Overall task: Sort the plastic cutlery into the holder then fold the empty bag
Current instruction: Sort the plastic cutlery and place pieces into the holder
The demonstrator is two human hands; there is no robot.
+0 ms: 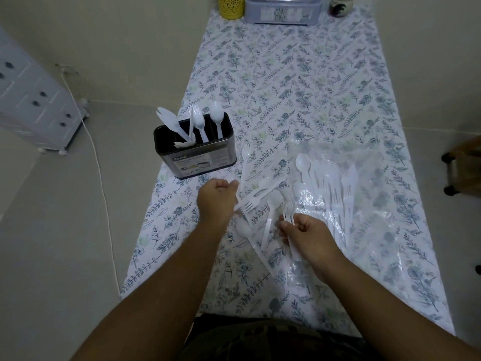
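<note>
A black cutlery holder [197,155] stands near the table's left edge with several white forks, spoons and a knife upright in it. Loose white plastic cutlery [263,194] lies scattered on the floral cloth just right of it. A clear plastic bag [364,204] lies flat to the right, with several forks and spoons still inside. My left hand [217,199] is closed around a white fork beside the holder's front. My right hand [309,235] pinches the handles of white forks at the bag's left edge.
A floral tablecloth [299,82] covers the narrow table. At the far end stand a yellow container [231,6], a grey plastic box [282,10] and a dark jar [339,6]. A white drawer unit [33,100] and a cord [101,178] are on the floor at left.
</note>
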